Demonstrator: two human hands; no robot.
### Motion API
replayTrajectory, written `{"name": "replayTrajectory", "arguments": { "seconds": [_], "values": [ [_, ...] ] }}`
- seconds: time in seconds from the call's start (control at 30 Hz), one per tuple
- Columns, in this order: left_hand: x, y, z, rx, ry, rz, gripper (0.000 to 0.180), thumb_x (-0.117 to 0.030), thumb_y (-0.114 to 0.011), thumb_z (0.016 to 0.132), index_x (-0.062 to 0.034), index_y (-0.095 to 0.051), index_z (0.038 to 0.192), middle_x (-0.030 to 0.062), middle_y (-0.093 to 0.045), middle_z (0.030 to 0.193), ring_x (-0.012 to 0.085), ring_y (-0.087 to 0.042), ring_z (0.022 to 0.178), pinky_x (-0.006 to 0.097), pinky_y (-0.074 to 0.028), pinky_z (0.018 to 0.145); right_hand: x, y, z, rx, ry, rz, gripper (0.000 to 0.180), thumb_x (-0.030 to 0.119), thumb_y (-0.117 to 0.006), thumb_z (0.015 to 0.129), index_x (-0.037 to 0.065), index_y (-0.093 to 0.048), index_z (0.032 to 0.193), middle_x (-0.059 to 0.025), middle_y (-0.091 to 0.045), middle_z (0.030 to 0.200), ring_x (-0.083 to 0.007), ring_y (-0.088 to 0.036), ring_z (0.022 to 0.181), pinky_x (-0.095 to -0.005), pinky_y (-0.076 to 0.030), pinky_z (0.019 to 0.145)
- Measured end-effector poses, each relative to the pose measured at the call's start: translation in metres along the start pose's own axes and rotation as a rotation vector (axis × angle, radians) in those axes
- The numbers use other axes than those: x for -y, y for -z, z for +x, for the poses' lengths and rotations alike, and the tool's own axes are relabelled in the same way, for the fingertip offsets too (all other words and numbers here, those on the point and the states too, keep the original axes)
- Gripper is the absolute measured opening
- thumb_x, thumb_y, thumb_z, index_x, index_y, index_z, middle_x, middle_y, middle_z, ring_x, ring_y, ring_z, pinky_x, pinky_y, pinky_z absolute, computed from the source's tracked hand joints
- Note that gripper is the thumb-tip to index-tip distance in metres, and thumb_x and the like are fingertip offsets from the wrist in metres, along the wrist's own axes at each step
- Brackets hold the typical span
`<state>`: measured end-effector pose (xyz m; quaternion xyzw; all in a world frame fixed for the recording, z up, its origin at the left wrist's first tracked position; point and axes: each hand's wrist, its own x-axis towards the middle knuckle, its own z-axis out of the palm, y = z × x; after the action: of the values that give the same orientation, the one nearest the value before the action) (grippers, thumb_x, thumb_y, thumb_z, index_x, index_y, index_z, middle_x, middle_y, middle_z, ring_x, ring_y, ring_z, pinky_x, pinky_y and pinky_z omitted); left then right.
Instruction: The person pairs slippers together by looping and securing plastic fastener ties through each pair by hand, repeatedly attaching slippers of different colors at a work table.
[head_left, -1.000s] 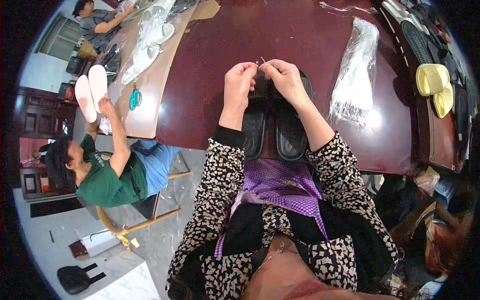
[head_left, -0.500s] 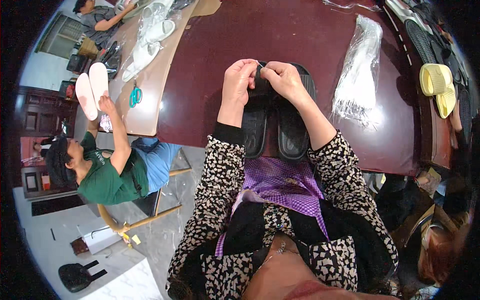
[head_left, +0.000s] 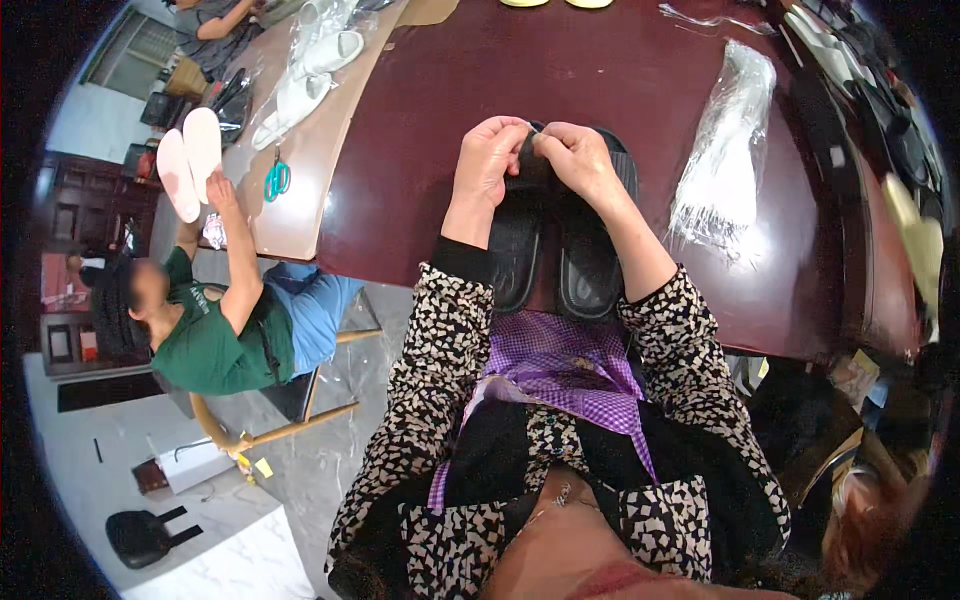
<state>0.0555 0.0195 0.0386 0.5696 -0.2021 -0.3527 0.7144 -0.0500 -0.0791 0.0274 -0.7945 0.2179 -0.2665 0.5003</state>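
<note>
A pair of black slide slippers (head_left: pixel 588 275) lies side by side at the table's near edge, heels toward me. Above their far ends, my left hand (head_left: pixel 490 155) and my right hand (head_left: pixel 575 155) meet with bent fingers, each in a pinch. Between the fingertips is a thin white string tie, mostly hidden by the fingers. The straps and toe ends of the slippers are partly covered by my hands and wrists. To the right lies a plastic-wrapped bundle of white string ties (head_left: pixel 722 165).
On the left, a co-worker in green holds pink slippers (head_left: pixel 203 145) beside a lighter table (head_left: pixel 300 190) with teal scissors (head_left: pixel 277 181) and bagged white slippers (head_left: pixel 302 100). Yellow slippers (head_left: pixel 588 2) lie at the far edge. Dark slippers (head_left: pixel 880 130) and a blurred yellow slipper (head_left: pixel 915 240) are at right.
My hands stay pinched together over the black slippers; less of the white tie shows now. At right, the yellow slippers have shifted and blurred. Another yellow pair has come into view at the far edge.
</note>
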Motion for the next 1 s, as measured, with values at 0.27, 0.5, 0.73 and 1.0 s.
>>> {"name": "replayTrajectory", "arguments": {
  "seconds": [0.27,0.5,0.73,1.0],
  "values": [
    [-0.001,0.005,0.002,0.071,0.017,-0.046,0.004,-0.006,-0.059,0.083,-0.0045,-0.062,0.081,-0.0018,-0.055,0.063,0.0044,-0.044,0.047,0.018,-0.034,0.042,0.003,0.002,0.001,0.067,-0.031,0.069,0.023,0.023,-0.054,0.078,0.002,-0.063,0.076,-0.0099,-0.061,0.066,-0.0163,-0.058,0.063,-0.0298,-0.045,0.062],
    [0.000,0.009,0.005,0.138,0.061,-0.047,0.004,-0.006,-0.060,0.083,-0.0046,-0.062,0.081,-0.0012,-0.056,0.064,0.0047,-0.045,0.046,0.018,-0.035,0.042,0.004,0.006,-0.002,0.108,-0.028,0.126,0.021,0.020,-0.053,0.080,0.001,-0.061,0.074,-0.0040,-0.057,0.065,-0.0121,-0.052,0.063,-0.0266,-0.041,0.061],
    [0.002,0.009,0.004,0.144,0.037,-0.008,0.008,-0.009,-0.059,0.084,-0.0035,-0.061,0.089,0.0002,-0.057,0.070,0.0083,-0.051,0.056,0.021,-0.043,0.049,0.003,0.007,0.001,0.113,-0.062,0.146,0.021,0.019,-0.056,0.081,0.000,-0.064,0.079,-0.0090,-0.062,0.069,-0.0160,-0.059,0.068,-0.0289,-0.045,0.065],
    [0.006,0.050,-0.010,-0.195,-0.290,-0.036,0.018,-0.006,-0.056,0.086,0.0005,-0.057,0.102,0.0066,-0.060,0.093,0.0129,-0.058,0.076,0.024,-0.049,0.064,0.020,0.045,-0.035,-0.325,0.370,-0.132,0.017,0.009,-0.061,0.083,-0.002,-0.065,0.095,-0.0116,-0.067,0.081,-0.0214,-0.064,0.079,-0.0293,-0.049,0.076]
  ]
}}
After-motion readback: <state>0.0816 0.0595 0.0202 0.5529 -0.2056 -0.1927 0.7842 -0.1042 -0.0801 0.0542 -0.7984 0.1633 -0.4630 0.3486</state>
